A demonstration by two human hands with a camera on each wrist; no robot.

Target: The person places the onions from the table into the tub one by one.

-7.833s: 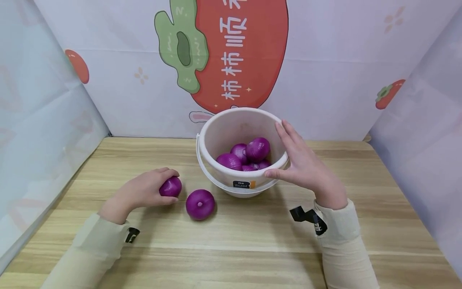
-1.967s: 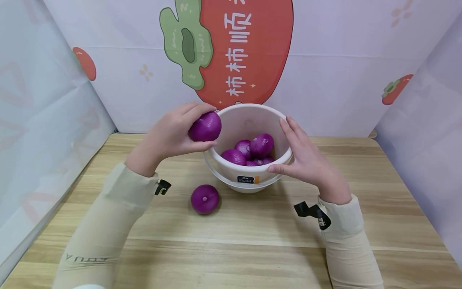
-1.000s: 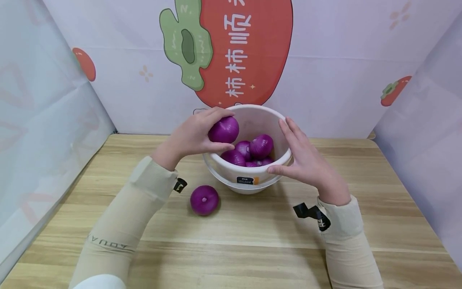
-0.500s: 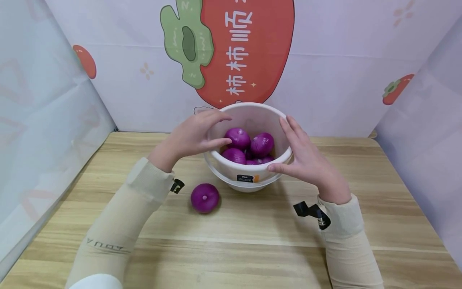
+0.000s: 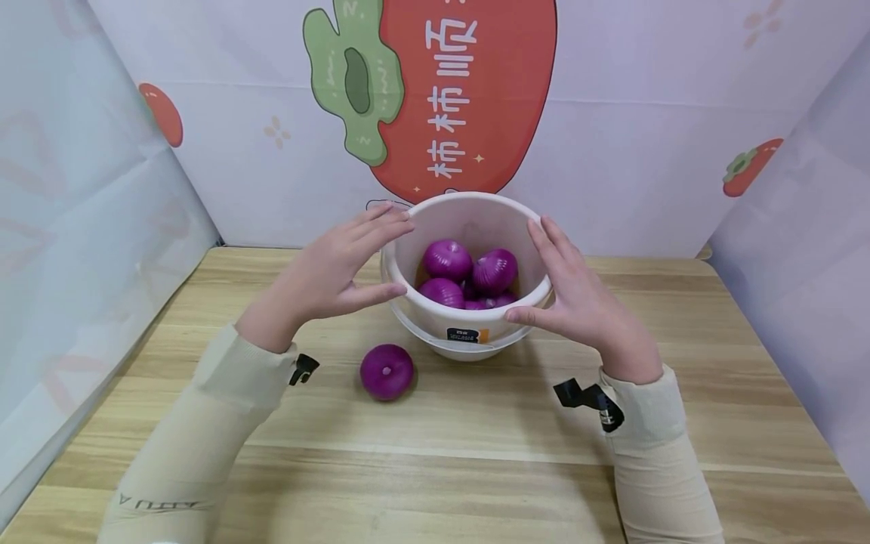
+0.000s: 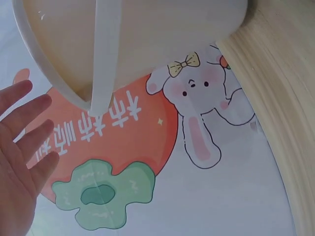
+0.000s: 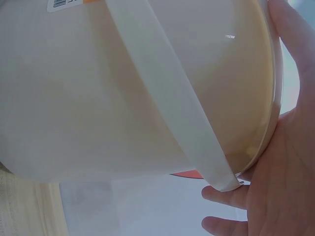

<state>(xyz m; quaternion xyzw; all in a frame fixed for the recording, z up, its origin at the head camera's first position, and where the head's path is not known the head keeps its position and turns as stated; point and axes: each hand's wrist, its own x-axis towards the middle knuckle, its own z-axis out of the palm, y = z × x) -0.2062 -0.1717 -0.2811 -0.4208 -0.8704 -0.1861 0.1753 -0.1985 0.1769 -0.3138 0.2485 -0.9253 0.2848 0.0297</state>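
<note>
A white bucket (image 5: 435,310) stands near the back of the table, with several purple onions (image 5: 448,261) inside. Holding nothing, my left hand (image 5: 322,268) hovers at the bucket's left rim, its fingers spread and nearly straight. My right hand (image 5: 587,306) rests on the right rim with fingers extended and thumb apart. In the right wrist view, the palm lies against the rim, close to where the white bail handle (image 7: 167,93) meets the bucket. A single purple onion (image 5: 387,372) sits on the table in front of the bucket, left of its middle.
The wood-grain table (image 5: 462,468) runs up to a white printed backdrop (image 5: 646,166) right behind the bucket. Cloth side walls (image 5: 81,227) close in left and right. The bucket's handle hangs down across its front.
My left hand picked up an onion from the table, carried it over the bucket and let it go inside. It has since drawn back left. My right hand stays at the rim.
</note>
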